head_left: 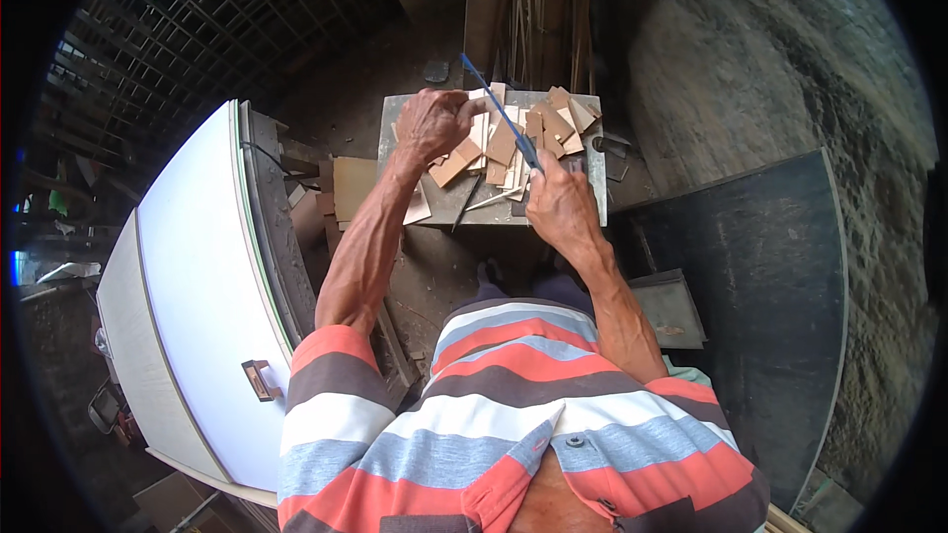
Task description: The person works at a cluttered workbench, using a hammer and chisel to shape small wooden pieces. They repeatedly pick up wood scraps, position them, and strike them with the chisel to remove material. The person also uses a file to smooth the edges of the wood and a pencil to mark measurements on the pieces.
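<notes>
My right hand [559, 202] grips the dark handle of a tool with a long, thin blue bar [486, 87], which points up and left over the worktable. My left hand [434, 123] is closed above the table's back left, close to the blue bar; whatever its fingers hold, if anything, I cannot make out. Beneath both hands, loose tan and pale wooden offcuts [502, 146] lie piled on the small grey worktable [583, 212]. A dark slender tool [468, 201] and a pale thin stick [494, 198] lie near its front edge.
A large white panel [197, 286] with a small block [260, 380] on it fills my left. A dark board [750, 316] leans along the rough wall [810, 69] at right. Long planks [528, 10] stand behind the table, and a metal grid [247, 10] is at upper left.
</notes>
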### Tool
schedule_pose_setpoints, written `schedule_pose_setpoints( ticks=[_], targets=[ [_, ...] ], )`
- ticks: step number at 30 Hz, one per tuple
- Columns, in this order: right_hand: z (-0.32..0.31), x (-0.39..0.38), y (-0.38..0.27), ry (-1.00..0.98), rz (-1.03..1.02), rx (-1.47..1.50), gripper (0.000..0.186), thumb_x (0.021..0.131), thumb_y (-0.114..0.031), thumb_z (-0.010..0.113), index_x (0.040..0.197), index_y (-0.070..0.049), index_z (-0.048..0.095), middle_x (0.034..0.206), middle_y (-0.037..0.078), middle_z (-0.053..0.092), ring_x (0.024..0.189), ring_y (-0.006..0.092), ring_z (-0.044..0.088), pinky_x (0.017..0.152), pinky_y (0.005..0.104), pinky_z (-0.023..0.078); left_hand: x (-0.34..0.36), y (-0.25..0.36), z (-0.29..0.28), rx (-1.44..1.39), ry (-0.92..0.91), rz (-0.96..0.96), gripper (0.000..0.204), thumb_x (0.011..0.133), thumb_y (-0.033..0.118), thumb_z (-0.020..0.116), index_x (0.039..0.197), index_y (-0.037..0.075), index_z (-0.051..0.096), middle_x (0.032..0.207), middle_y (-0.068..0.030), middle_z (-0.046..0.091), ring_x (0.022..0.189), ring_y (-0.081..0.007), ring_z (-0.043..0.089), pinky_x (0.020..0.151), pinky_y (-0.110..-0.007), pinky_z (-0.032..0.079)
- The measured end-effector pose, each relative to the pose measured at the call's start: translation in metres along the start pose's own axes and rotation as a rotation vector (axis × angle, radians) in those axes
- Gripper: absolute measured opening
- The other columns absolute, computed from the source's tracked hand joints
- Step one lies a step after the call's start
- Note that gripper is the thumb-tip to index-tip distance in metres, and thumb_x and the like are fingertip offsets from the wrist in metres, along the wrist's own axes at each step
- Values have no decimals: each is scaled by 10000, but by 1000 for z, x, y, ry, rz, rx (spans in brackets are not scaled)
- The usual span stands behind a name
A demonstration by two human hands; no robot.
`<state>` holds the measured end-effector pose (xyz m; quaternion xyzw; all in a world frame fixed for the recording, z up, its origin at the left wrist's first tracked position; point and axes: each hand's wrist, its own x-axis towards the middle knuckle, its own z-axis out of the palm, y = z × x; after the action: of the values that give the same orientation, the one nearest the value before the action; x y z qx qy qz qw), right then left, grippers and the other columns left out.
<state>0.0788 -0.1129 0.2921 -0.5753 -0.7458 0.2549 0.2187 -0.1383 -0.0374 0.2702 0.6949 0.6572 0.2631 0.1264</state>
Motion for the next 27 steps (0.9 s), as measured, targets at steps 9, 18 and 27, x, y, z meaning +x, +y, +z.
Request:
schedule_pose_setpoints(
  ticks=[9,18,27],
  targets=[
    [11,7,-6,25,-28,-43,196,899,-107,519,1038,25,564,695,305,631,688,484,655,595,554,515,-1,0,16,-52,41,-31,326,861,407,664,763,111,758,610,-167,631,595,-362,639,545,-445,496],
    [11,-13,-2,54,-25,-10,211,889,-81,535,1074,12,573,668,291,626,660,462,656,581,552,507,-10,-1,13,-68,-10,-52,348,866,402,650,753,89,751,639,-178,644,611,-374,644,562,-454,505],
    [17,-25,-2,79,0,39,233,899,-116,545,1097,0,578,680,298,625,672,481,646,608,568,494,-5,-4,12,-43,-6,-8,318,872,372,649,780,88,755,627,-182,639,608,-381,639,553,-455,504]
  ],
)
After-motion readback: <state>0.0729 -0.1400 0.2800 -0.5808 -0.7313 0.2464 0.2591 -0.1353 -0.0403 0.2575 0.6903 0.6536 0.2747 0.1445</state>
